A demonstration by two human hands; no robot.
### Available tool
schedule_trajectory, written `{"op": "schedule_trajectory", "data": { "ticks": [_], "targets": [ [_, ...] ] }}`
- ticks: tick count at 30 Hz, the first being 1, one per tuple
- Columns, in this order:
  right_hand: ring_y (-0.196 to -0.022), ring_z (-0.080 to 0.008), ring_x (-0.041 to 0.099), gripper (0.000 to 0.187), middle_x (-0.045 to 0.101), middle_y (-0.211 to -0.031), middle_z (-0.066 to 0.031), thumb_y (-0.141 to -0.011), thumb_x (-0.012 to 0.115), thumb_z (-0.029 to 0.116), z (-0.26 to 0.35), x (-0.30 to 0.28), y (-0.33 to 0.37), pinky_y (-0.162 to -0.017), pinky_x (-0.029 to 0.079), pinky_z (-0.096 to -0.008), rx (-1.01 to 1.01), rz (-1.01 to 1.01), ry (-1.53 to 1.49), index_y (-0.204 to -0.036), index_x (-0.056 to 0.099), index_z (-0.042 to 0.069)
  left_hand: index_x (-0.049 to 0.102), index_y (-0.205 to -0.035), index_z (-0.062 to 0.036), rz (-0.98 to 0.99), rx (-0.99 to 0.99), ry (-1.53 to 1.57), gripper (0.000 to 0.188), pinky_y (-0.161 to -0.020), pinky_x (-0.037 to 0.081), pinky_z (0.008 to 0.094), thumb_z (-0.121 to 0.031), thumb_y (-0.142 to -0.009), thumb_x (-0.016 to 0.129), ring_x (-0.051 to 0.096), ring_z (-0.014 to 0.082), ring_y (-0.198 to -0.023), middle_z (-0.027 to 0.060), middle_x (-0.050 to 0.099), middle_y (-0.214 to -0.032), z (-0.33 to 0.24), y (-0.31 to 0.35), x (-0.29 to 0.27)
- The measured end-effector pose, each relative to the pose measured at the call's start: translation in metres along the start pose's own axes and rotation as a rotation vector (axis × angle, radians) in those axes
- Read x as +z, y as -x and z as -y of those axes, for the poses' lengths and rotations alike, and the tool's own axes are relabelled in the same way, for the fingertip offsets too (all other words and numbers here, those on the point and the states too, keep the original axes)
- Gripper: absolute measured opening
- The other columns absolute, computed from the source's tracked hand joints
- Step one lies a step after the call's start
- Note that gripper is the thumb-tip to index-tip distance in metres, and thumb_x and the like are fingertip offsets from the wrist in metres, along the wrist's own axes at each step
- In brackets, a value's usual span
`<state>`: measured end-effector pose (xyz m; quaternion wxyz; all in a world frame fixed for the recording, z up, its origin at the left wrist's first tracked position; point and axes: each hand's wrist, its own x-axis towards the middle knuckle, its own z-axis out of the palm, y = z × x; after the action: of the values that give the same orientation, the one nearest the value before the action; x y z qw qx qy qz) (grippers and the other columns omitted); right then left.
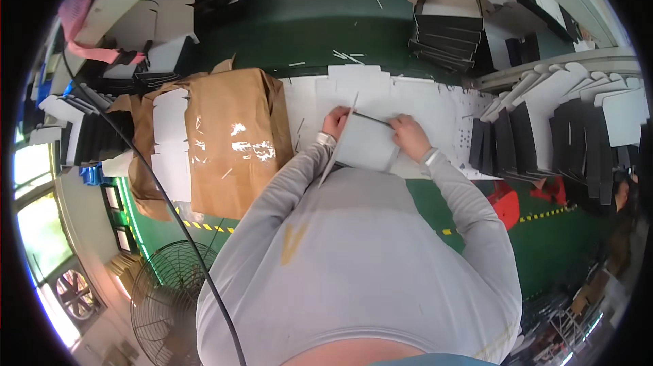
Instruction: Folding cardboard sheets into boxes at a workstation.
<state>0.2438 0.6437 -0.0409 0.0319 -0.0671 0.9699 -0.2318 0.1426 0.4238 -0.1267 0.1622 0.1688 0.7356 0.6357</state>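
Note:
In front of my body lies a cardboard box blank, pale on its visible inside, with a thin black edge running between my hands. One of its side panels stands up, tilted, and shows nearly edge-on. My left hand grips this raised panel from its left side, and some fingers are hidden behind it. At the right end of the black edge, my right hand has its fingers closed on the board. A wide flap with a stepped outline stretches away from me on the far side.
A brown paper-wrapped bundle with flat white blanks sits at left. Folded black-and-white boxes stand in rows at right, with more stacked boxes at the back right. A black cable crosses the left side above a fan.

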Motion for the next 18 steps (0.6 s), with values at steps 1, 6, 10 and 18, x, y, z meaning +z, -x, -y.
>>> {"op": "schedule_trajectory", "data": {
  "ticks": [1,6,10,18],
  "targets": [
    [-0.089,-0.0316,0.056,0.021,0.055,-0.095,-0.0173,-0.073,0.053,0.005,-0.001,-0.001,0.008,-0.074,0.048,-0.0402,0.012,0.013,-0.003,-0.093,0.056,0.002,0.066,-0.093,-0.0007,0.031,0.016,0.051,0.023,-0.079,0.044,0.0341,-0.004,-0.080,0.047,0.059,0.0286,-0.084,0.0156,0.062,-0.083,-0.006,-0.001,0.003],
    [-0.077,-0.0372,0.059,0.014,0.056,-0.088,-0.0200,-0.073,0.053,0.006,-0.014,0.014,0.013,-0.070,0.048,-0.0448,0.163,0.119,0.065,-0.084,0.059,0.000,0.066,-0.094,-0.0008,0.085,0.179,-0.223,0.022,-0.076,0.045,0.0323,-0.007,-0.081,0.049,0.059,0.0249,-0.080,0.0118,0.064,-0.079,-0.002,0.005,0.010],
    [-0.075,-0.0376,0.060,0.011,0.056,-0.083,-0.0217,-0.073,0.054,0.008,-0.014,-0.019,-0.026,-0.066,0.049,-0.0456,0.135,0.114,0.054,-0.080,0.058,-0.001,0.066,-0.099,0.0015,-0.133,-0.325,0.267,0.024,-0.069,0.051,0.0270,-0.011,-0.085,0.051,0.061,0.0168,-0.079,0.0086,0.066,-0.088,-0.029,0.000,-0.034],
    [-0.073,-0.0403,0.061,0.022,0.062,-0.076,-0.0226,-0.080,0.056,0.021,-0.031,-0.064,-0.192,-0.067,0.051,-0.0480,0.335,-0.444,0.050,-0.076,0.059,0.000,0.058,-0.097,0.0032,-0.285,-0.470,0.031,0.028,-0.063,0.049,0.0421,-0.021,-0.083,0.059,0.058,0.0364,-0.073,0.0210,0.059,-0.091,0.004,0.010,-0.051]
  ]
}}
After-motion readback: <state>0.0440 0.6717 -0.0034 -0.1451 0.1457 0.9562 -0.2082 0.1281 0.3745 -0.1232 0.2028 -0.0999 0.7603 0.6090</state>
